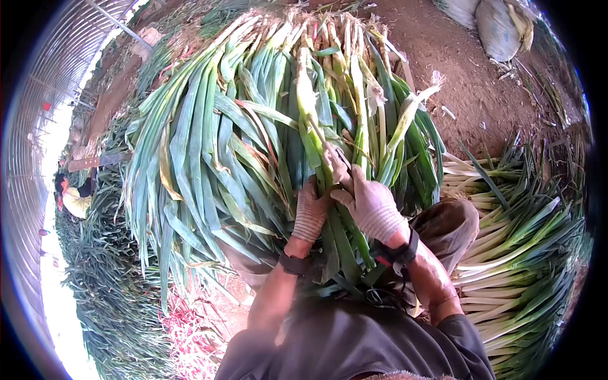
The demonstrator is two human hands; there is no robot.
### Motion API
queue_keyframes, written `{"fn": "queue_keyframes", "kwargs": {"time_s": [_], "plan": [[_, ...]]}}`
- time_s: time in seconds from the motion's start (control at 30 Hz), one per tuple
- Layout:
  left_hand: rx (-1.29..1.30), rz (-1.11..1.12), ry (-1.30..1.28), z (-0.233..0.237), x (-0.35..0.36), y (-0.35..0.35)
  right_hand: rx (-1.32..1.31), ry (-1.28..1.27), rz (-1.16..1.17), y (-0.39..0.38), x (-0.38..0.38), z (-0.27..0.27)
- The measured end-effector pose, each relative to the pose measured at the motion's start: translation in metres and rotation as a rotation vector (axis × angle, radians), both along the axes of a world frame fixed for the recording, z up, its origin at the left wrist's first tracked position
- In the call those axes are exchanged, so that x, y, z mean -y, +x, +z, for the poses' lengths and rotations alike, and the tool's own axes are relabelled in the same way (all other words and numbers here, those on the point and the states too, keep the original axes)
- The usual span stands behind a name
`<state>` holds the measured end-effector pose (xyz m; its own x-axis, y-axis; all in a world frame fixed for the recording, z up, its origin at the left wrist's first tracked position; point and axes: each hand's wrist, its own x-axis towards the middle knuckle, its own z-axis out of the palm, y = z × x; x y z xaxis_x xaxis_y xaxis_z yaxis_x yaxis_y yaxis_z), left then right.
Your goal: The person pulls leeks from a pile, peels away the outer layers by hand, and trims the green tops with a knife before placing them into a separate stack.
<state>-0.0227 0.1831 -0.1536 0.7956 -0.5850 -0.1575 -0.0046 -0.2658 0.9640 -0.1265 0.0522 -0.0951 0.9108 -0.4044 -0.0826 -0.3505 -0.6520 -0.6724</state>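
Note:
A big bundle of green onions (253, 126) lies across my lap, long green leaves fanning toward me and pale stalks pointing away. My left hand (310, 212), in a knit glove, is pushed in among the leaves and grips them. My right hand (367, 202), also gloved, closes on one green onion stalk (310, 107) that runs up through the middle of the bundle. Both hands touch each other at the fingers.
A pile of trimmed green onions (506, 247) lies on the ground at my right. Bare soil (468, 82) and sacks (494, 25) are beyond the bundle. Rows of plants (107, 278) and another person (75, 199) are at the left under a greenhouse roof.

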Motion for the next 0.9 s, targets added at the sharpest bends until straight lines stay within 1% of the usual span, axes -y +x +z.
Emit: {"fn": "queue_keyframes", "kwargs": {"time_s": [0.17,0.23,0.27,0.33,0.43,0.47,0.57,0.6,0.63,0.7,0.73,0.83,0.9], "plan": [[0.032,-0.017,0.048,0.015,0.000,-0.002,0.083,-0.055,-0.027,0.051,0.026,-0.007],[-0.008,-0.019,0.018,0.011,0.000,-0.001,0.106,-0.065,-0.019,0.070,0.038,-0.012],[-0.030,-0.019,0.004,0.011,0.000,-0.001,0.083,-0.046,-0.014,0.080,0.042,-0.010],[-0.049,-0.016,-0.011,0.011,-0.001,-0.003,0.056,-0.085,-0.023,0.094,0.049,-0.009],[-0.094,-0.015,-0.048,0.008,-0.002,-0.003,0.116,-0.093,-0.056,0.118,0.058,-0.014],[-0.115,-0.015,-0.062,0.012,-0.001,-0.002,0.105,-0.058,-0.066,0.124,0.061,-0.012],[-0.086,-0.044,0.011,0.024,-0.002,-0.001,0.102,-0.056,-0.075,0.147,0.073,-0.009],[-0.078,-0.045,-0.015,0.019,-0.002,0.000,0.044,-0.073,-0.115,0.157,0.078,-0.013],[-0.070,-0.047,-0.042,0.009,-0.002,0.000,0.030,-0.076,-0.109,0.167,0.085,-0.016],[-0.080,-0.043,-0.075,0.007,-0.001,0.000,-0.002,-0.081,-0.099,0.181,0.095,-0.013],[-0.097,-0.038,-0.082,0.006,-0.001,-0.002,0.071,-0.079,-0.058,0.185,0.099,-0.013],[-0.102,-0.040,-0.057,0.005,-0.002,-0.001,0.176,-0.052,0.013,0.188,0.107,-0.014],[-0.072,-0.036,-0.026,0.009,-0.004,-0.001,0.121,-0.046,0.044,0.174,0.106,-0.011]]}}
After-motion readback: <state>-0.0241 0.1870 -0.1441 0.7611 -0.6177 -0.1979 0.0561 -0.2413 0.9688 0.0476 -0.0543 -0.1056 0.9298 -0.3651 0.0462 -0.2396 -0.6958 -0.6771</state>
